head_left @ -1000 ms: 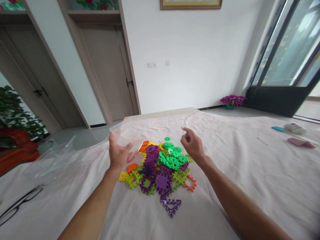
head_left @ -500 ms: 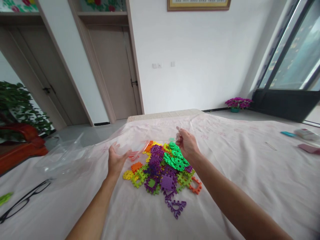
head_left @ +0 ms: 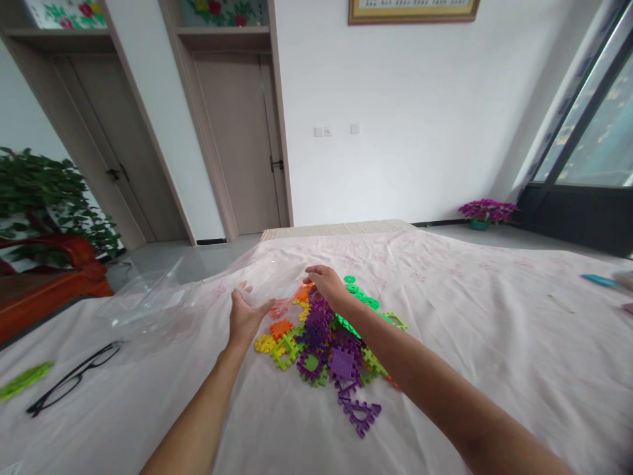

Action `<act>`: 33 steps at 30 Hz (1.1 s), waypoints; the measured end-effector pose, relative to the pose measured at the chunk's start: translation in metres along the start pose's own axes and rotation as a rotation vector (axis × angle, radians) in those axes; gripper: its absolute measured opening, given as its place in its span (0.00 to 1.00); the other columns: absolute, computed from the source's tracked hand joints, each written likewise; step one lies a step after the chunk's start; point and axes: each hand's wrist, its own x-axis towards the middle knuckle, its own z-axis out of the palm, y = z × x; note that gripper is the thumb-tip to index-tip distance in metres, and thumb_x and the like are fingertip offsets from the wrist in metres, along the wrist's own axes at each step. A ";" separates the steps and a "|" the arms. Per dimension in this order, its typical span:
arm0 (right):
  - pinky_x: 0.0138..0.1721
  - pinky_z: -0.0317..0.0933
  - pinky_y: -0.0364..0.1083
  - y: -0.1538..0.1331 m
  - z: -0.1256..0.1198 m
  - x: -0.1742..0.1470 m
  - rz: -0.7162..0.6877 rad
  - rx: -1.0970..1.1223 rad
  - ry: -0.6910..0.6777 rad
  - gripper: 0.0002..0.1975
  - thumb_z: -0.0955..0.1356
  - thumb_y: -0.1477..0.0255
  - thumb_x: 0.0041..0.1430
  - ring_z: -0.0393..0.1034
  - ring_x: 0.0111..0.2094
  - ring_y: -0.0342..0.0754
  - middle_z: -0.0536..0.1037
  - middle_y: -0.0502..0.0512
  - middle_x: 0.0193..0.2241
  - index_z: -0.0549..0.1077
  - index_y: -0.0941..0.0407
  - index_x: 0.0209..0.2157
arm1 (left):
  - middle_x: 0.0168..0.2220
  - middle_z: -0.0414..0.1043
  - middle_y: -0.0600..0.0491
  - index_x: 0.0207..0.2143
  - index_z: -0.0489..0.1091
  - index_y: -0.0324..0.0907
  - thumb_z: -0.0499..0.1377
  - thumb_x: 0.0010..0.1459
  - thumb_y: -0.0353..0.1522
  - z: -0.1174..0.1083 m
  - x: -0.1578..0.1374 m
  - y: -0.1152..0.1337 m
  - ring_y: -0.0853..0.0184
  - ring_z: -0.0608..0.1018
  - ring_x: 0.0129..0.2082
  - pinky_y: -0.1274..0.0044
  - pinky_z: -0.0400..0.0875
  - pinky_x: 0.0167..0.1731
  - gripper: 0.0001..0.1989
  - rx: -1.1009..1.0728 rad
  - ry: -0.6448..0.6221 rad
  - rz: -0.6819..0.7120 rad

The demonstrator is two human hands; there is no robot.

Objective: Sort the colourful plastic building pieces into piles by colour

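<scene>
Nearest, toothed plastic pieces [head_left: 342, 363] lie heaped on the pale sheet [head_left: 277, 422]. Beyond, the left hand's [head_left: 247, 319] grip spreads wide at the clear bag [head_left: 283, 288]. The right hand [head_left: 326, 285] has swung from the green discs [head_left: 366, 301] toward the bag's red edge; its hold is unclear.

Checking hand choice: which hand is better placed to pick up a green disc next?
Probably the right hand: it is nearer the green discs, while the left hand is farther off, at the clear plastic bag.
</scene>
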 end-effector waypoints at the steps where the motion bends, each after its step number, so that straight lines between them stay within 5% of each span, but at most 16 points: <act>1: 0.24 0.64 0.41 0.006 -0.002 0.002 -0.020 -0.130 0.046 0.12 0.68 0.71 0.58 0.67 0.21 0.42 0.74 0.49 0.25 0.70 0.56 0.44 | 0.54 0.67 0.45 0.57 0.57 0.46 0.72 0.40 0.44 -0.001 -0.001 0.002 0.57 0.74 0.51 0.62 0.68 0.53 0.44 0.001 -0.008 -0.004; 4: 0.23 0.63 0.42 0.023 0.000 0.010 -0.017 -0.320 0.101 0.25 0.70 0.68 0.55 0.67 0.19 0.44 0.72 0.46 0.21 0.66 0.56 0.54 | 0.54 0.67 0.46 0.57 0.57 0.46 0.72 0.41 0.43 -0.001 -0.004 0.007 0.58 0.75 0.49 0.63 0.69 0.52 0.43 -0.001 -0.011 -0.004; 9: 0.19 0.64 0.43 0.032 0.014 0.018 0.063 -0.245 0.058 0.42 0.72 0.71 0.49 0.68 0.19 0.46 0.70 0.44 0.19 0.55 0.57 0.64 | 0.54 0.67 0.46 0.57 0.57 0.45 0.71 0.42 0.43 0.001 -0.007 0.014 0.56 0.72 0.53 0.62 0.67 0.54 0.43 0.046 -0.014 0.042; 16: 0.19 0.65 0.42 0.003 0.010 0.021 0.022 -0.071 0.027 0.25 0.69 0.74 0.51 0.66 0.16 0.43 0.69 0.45 0.18 0.66 0.59 0.52 | 0.54 0.67 0.44 0.57 0.56 0.44 0.72 0.41 0.45 0.002 -0.010 0.015 0.56 0.73 0.53 0.63 0.68 0.53 0.45 0.038 -0.034 -0.014; 23: 0.22 0.69 0.46 -0.019 0.007 0.007 0.062 0.043 0.016 0.32 0.69 0.71 0.55 0.68 0.20 0.44 0.70 0.47 0.23 0.58 0.59 0.60 | 0.56 0.66 0.40 0.58 0.59 0.39 0.72 0.38 0.46 0.000 -0.009 0.018 0.52 0.70 0.58 0.62 0.64 0.57 0.47 0.026 -0.165 0.002; 29: 0.22 0.68 0.45 -0.010 0.002 0.010 0.081 0.063 0.009 0.29 0.66 0.70 0.58 0.66 0.20 0.43 0.70 0.48 0.23 0.59 0.58 0.60 | 0.55 0.70 0.41 0.55 0.68 0.43 0.70 0.41 0.34 -0.032 0.008 0.027 0.55 0.74 0.55 0.66 0.69 0.52 0.35 -0.185 -0.471 -0.278; 33: 0.22 0.67 0.44 -0.005 0.000 0.011 0.085 0.062 -0.010 0.22 0.64 0.65 0.61 0.66 0.19 0.43 0.70 0.47 0.23 0.62 0.54 0.56 | 0.56 0.69 0.42 0.57 0.66 0.47 0.65 0.44 0.36 -0.052 0.031 0.036 0.59 0.76 0.52 0.67 0.72 0.47 0.34 -0.309 -0.529 -0.437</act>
